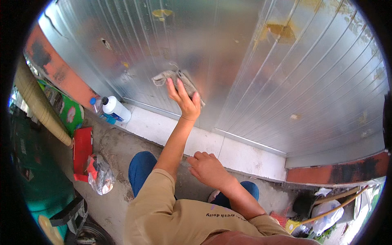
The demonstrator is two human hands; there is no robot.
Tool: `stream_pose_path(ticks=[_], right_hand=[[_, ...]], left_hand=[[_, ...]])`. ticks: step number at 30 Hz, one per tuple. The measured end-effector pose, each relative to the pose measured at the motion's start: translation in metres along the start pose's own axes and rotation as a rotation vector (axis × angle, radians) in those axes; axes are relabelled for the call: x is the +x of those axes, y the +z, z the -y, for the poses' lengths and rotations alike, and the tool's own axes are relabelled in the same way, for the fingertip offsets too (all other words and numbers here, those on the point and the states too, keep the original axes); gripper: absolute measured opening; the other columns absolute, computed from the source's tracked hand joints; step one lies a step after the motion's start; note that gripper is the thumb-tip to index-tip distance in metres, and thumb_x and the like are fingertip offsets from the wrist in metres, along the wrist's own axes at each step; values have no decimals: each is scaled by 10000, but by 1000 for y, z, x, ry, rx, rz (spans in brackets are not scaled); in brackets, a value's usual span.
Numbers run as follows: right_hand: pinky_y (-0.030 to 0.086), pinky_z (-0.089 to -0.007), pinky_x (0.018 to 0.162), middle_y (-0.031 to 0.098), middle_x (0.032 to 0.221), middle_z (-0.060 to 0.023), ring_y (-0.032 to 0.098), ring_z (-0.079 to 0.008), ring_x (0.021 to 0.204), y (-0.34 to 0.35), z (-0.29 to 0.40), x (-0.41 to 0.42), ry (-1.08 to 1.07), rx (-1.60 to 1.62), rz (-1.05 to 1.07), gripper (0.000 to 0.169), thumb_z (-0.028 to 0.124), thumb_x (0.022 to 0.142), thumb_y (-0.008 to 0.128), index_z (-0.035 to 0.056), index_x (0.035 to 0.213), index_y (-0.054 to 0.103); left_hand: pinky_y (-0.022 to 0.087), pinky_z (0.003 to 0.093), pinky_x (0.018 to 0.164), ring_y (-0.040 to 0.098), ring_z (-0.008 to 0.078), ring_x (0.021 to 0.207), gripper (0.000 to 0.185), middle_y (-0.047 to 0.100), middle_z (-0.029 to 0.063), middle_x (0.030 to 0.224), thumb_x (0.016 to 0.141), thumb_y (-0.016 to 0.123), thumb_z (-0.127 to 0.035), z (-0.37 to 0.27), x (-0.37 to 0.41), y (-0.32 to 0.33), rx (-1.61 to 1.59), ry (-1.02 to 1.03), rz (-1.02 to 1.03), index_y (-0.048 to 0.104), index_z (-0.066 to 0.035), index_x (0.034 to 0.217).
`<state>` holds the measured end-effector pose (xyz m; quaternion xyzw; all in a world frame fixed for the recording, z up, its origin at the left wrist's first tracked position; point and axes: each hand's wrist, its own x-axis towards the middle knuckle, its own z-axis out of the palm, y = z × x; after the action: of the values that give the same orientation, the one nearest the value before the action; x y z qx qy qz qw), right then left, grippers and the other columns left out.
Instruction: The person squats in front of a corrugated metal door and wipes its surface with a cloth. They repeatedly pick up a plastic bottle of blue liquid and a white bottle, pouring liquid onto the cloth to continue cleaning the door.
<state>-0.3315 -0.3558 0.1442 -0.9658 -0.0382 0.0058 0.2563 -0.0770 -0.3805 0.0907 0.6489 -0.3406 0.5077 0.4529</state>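
Note:
My left hand (185, 99) presses a bunched grey-beige cloth (190, 87) against the lower part of a shiny ribbed metal door (211, 61). The fingers are spread over the cloth. My right hand (208, 168) hangs loosely curled near my knee, above the edge of the white tiled sill (245, 153). Its palm side is hidden, so whether it holds anything does not show. Yellowish stains (281, 30) and a small torn spot (106, 43) mark the metal.
A white bottle with a dark cap (116, 108) and a clear plastic bottle (96, 105) stand at the sill's left end. On the left floor are a red box (82, 153) and a clear plastic bag (101, 176). A broom (291, 225) lies at lower right.

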Motion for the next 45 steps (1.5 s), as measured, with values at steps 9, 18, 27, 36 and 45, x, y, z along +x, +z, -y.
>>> stream_pose_path(ticks=[9,18,27,36,45], right_hand=[[491,-422,788,603,945,-105,615,-290,925,-11,-1,-12,37,-43,-90,177,208,867,649,71,973,619],[499,-409,795,588,999,-100,608,-284,938,-10,7,-16,4,-96,66,270,203,873,668,74,1098,594],[499,-403,829,598,1029,-101,606,-285,964,-22,7,-11,2,-80,9,314,203,882,671,73,1158,599],[490,-410,859,610,1062,-112,606,-290,996,-22,12,-16,-21,-11,84,318,192,897,656,61,1181,598],[489,-428,856,614,1087,-123,606,-307,1006,-28,10,-16,9,-8,0,292,189,897,651,58,1153,598]], left_hand=[[222,578,1118,198,504,1413,657,129,369,1553,992,513,-372,-39,57,7,-22,114,14,348,35,1482],[278,609,1070,425,286,1206,507,371,104,1407,857,708,-377,-33,-139,19,27,211,164,563,-273,1331],[337,523,1069,410,258,1273,466,448,30,1417,855,678,-314,-80,-12,29,74,320,-80,593,-305,1313],[254,600,1086,289,466,1354,561,251,293,1529,991,501,-390,-52,-69,20,0,-223,-83,465,-20,1411],[206,537,1161,258,454,1408,591,184,275,1573,1030,398,-333,-31,-55,13,-21,-507,-70,298,1,1507]])
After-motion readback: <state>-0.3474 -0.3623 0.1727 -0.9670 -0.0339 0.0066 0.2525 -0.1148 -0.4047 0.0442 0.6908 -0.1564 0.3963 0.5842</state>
